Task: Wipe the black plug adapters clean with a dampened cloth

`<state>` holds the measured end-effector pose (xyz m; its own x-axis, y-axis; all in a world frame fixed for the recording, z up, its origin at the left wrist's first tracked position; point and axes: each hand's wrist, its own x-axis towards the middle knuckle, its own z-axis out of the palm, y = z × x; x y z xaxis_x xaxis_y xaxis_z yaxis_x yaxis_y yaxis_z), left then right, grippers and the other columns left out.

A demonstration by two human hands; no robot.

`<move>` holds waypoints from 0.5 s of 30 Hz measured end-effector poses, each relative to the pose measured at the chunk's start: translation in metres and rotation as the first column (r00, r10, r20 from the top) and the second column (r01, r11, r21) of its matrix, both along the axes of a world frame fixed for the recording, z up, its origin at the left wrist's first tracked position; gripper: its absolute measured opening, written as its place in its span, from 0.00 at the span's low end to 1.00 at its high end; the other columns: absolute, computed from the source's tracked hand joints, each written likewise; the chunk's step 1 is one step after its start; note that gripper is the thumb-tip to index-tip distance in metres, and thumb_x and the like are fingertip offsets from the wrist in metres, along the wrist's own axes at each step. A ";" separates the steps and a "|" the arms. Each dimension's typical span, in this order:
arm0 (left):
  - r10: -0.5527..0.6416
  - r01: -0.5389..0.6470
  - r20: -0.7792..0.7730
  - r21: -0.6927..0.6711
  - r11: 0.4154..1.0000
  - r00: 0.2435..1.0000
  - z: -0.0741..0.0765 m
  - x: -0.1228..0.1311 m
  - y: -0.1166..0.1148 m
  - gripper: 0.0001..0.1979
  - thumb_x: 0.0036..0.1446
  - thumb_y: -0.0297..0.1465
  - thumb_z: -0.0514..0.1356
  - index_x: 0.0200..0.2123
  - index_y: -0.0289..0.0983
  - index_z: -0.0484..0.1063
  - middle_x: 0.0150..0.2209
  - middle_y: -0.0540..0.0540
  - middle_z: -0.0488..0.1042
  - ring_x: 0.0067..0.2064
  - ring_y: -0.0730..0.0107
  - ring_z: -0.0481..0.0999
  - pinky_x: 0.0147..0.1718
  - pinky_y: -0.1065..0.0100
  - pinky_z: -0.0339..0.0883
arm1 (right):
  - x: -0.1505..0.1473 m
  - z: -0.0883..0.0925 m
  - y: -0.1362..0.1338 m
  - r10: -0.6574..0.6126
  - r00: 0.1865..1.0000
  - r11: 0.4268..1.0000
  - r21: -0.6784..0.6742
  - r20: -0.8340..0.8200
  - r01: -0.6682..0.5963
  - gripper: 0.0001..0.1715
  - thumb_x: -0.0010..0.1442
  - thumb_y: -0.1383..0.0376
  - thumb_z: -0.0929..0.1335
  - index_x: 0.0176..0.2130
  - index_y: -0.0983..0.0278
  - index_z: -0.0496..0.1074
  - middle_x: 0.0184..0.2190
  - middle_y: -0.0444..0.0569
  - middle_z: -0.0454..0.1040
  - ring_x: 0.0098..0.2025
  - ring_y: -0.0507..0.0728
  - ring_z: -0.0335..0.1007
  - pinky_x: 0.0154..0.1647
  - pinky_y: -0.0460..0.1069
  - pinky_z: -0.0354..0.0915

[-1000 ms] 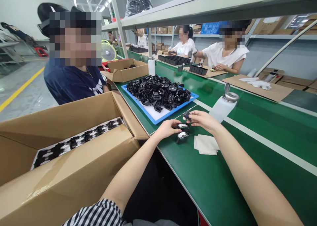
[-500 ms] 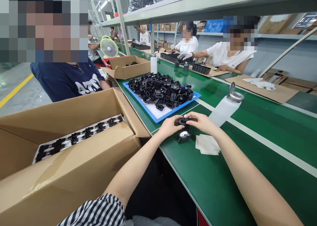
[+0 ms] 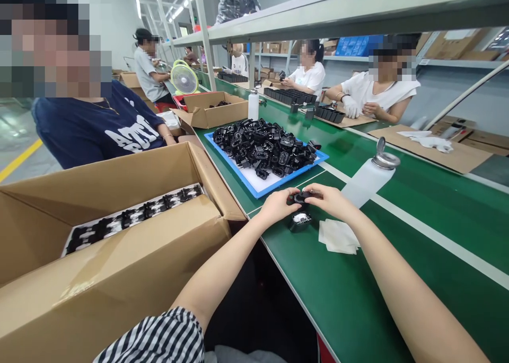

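Between my two hands is a small black plastic part (image 3: pixel 301 197), gripped from both sides just above the green table. My left hand (image 3: pixel 278 206) pinches its left side, and my right hand (image 3: pixel 326 198) pinches the right. Directly below stands another black plastic part (image 3: pixel 300 222) with a white inside facing up. A few pale cloth pieces (image 3: pixel 338 236) lie flat to the right of it. Beyond my hands, a blue-rimmed tray (image 3: pixel 260 193) carries a heap of similar black parts (image 3: pixel 266 148). Fingers cover much of the held part.
A white bottle with a metal top (image 3: pixel 369 177) stands near my right forearm. An open cardboard box (image 3: pixel 107 267) with packed black parts is at my left. Another white bottle (image 3: pixel 253 105) and a small carton (image 3: pixel 220 114) stand behind the tray. Co-workers sit on both sides.
The view has shifted slightly left. Both hands still hold the black part above the other one. Across the table, a co-worker's gloved hand has drawn back toward the body.
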<state>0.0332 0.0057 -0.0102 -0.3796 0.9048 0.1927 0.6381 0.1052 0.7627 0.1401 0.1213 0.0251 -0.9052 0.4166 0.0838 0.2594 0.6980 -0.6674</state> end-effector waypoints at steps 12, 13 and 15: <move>-0.110 0.018 -0.337 -0.265 0.964 0.935 0.037 -0.003 -0.002 0.17 0.46 0.39 0.52 0.40 0.39 0.65 0.35 0.49 0.70 0.36 0.69 0.68 0.30 0.73 0.61 | -0.008 0.006 0.001 -0.044 0.978 0.998 -0.028 0.206 0.051 0.11 0.31 0.55 0.64 0.22 0.53 0.62 0.27 0.46 0.71 0.32 0.64 0.66 0.33 0.53 0.61; -0.129 0.016 -0.347 -0.310 0.951 0.929 0.043 -0.002 -0.001 0.17 0.46 0.39 0.53 0.39 0.39 0.66 0.34 0.49 0.70 0.35 0.69 0.68 0.29 0.73 0.61 | -0.009 0.005 0.003 -0.036 0.976 0.999 -0.008 0.217 0.038 0.11 0.31 0.54 0.64 0.22 0.52 0.63 0.27 0.46 0.71 0.32 0.64 0.66 0.31 0.53 0.61; -0.167 0.010 -0.354 -0.406 0.914 0.920 0.054 0.000 0.002 0.16 0.45 0.38 0.54 0.37 0.37 0.67 0.33 0.47 0.70 0.34 0.67 0.68 0.27 0.72 0.61 | -0.010 0.005 0.006 -0.029 0.973 0.999 0.045 0.227 0.019 0.10 0.31 0.53 0.64 0.21 0.50 0.63 0.26 0.47 0.71 0.30 0.64 0.66 0.29 0.53 0.61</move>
